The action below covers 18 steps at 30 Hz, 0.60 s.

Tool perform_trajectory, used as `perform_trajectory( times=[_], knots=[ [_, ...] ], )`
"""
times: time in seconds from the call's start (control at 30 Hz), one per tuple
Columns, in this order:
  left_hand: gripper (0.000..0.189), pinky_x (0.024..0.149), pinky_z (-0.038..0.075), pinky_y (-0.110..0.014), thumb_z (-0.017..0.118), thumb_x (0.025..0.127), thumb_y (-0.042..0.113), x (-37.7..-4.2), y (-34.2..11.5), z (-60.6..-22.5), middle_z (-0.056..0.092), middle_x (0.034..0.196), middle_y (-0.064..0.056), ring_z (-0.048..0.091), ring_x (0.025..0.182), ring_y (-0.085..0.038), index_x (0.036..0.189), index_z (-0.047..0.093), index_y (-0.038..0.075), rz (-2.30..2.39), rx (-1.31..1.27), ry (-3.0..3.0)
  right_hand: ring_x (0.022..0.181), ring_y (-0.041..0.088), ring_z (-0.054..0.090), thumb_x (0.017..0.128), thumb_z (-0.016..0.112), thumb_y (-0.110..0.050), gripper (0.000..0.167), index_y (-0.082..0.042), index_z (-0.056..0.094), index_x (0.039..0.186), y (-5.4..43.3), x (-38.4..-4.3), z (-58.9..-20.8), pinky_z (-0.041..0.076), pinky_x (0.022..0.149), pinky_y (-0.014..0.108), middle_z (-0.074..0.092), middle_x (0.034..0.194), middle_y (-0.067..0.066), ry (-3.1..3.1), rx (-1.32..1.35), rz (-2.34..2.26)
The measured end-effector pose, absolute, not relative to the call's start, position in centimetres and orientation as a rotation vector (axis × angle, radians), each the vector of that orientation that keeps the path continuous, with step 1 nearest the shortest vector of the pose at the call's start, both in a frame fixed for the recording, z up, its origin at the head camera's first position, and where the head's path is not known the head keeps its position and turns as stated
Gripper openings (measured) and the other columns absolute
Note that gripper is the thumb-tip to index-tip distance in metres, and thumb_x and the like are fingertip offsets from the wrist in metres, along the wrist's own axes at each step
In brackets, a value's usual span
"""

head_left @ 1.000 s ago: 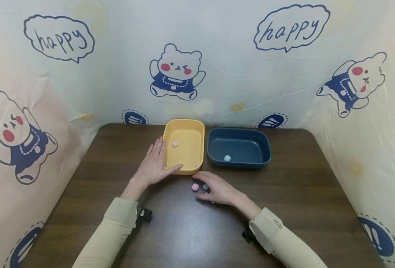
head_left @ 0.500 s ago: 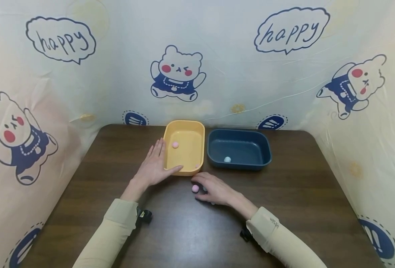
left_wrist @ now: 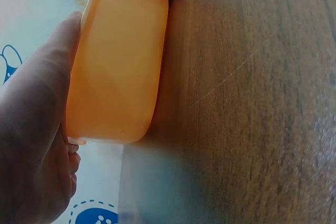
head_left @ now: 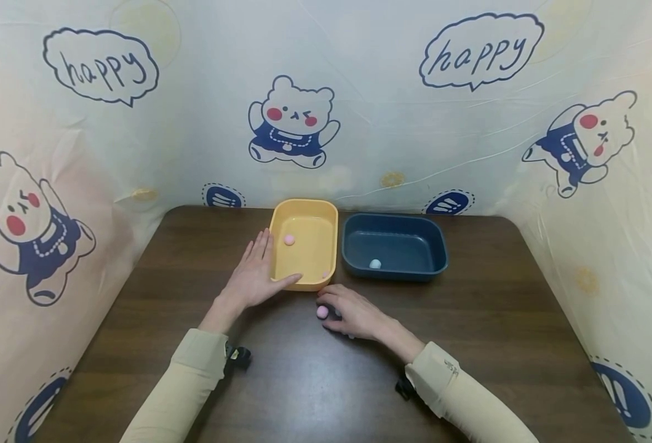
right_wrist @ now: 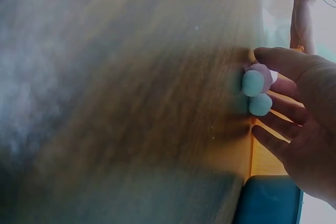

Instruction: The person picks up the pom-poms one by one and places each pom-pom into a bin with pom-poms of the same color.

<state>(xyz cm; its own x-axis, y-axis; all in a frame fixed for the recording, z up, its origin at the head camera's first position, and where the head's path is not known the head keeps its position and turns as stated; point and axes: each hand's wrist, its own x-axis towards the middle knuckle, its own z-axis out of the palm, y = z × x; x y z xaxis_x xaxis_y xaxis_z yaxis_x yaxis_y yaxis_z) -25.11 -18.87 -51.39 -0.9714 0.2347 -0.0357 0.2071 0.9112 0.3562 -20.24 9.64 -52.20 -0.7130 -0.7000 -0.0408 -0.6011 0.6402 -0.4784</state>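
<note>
right now the pink ball [head_left: 323, 312] sits on the table [head_left: 503, 320], just in front of the yellow tray, at the mouth of the curve made by the right hand [head_left: 355, 312]. that hand is cupped, thumb and fingers standing apart with the balls between them; whether any fingertip touches a ball i cannot tell. in the right wrist view a green ball [right_wrist: 253, 83] partly covers the pink one, and another green ball [right_wrist: 260, 104] lies just beside it, near the fingers.

the left hand [head_left: 252, 277] lies against the yellow tray [head_left: 310, 255], its fingers straight along the left side and its thumb reaching over the near rim. inside that tray are a second pink ball [head_left: 289, 240], toward the left wall, and a small pink bit [head_left: 325, 274] at the near right corner, mostly hidden by the rim. just to the right stands the blue tray [head_left: 398, 246], with a pale ball [head_left: 375, 264] by its near wall.

both arms wear beige sleeves [head_left: 179, 384] with a black camera [head_left: 240, 357] at each wrist. behind the table hangs a pale curtain [head_left: 381, 135] printed with bears and "happy" bubbles.
</note>
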Motion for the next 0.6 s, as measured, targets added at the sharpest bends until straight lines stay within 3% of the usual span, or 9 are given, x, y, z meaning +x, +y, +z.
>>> perform_trajectory(
  times=[0.2, 0.43, 0.6],
  knots=[
    [0.136, 0.143, 0.008, -0.057, 0.05, 0.09, 0.094, -25.1, -18.89, -51.41, -0.005, 0.187, -0.018, 0.002, 0.175, -0.038, 0.176, -0.003, 0.003, 0.55, 0.345, 2.99, 0.134, 0.023, 0.063, 0.103, 0.08, -0.026, 0.036, -0.009, 0.074, 0.134, 9.59, -20.17, -52.3, 0.055, 0.118, 0.044, 0.067, 0.146, 0.009, 2.652, -1.071, -0.646],
    [0.135, 0.143, 0.009, -0.055, 0.051, 0.09, 0.094, -24.99, -18.92, -51.38, -0.004, 0.187, -0.017, 0.003, 0.175, -0.037, 0.176, -0.004, 0.005, 0.558, 0.343, 2.99, 0.114, 0.018, 0.06, 0.104, 0.079, -0.028, 0.032, -0.012, 0.074, 0.131, 9.51, -20.17, -52.38, 0.058, 0.104, 0.039, 0.07, 0.13, 0.004, 2.697, -1.034, -0.648],
    [0.136, 0.143, 0.008, -0.055, 0.049, 0.09, 0.095, -25.06, -18.89, -51.66, -0.007, 0.187, -0.014, 0.002, 0.176, -0.036, 0.176, -0.005, 0.006, 0.564, 0.337, 2.988, 0.113, 0.018, 0.06, 0.104, 0.079, -0.03, 0.031, -0.013, 0.075, 0.13, 9.54, -20.25, -52.52, 0.057, 0.106, 0.041, 0.07, 0.127, 0.004, 2.704, -1.019, -0.637]
  ],
)
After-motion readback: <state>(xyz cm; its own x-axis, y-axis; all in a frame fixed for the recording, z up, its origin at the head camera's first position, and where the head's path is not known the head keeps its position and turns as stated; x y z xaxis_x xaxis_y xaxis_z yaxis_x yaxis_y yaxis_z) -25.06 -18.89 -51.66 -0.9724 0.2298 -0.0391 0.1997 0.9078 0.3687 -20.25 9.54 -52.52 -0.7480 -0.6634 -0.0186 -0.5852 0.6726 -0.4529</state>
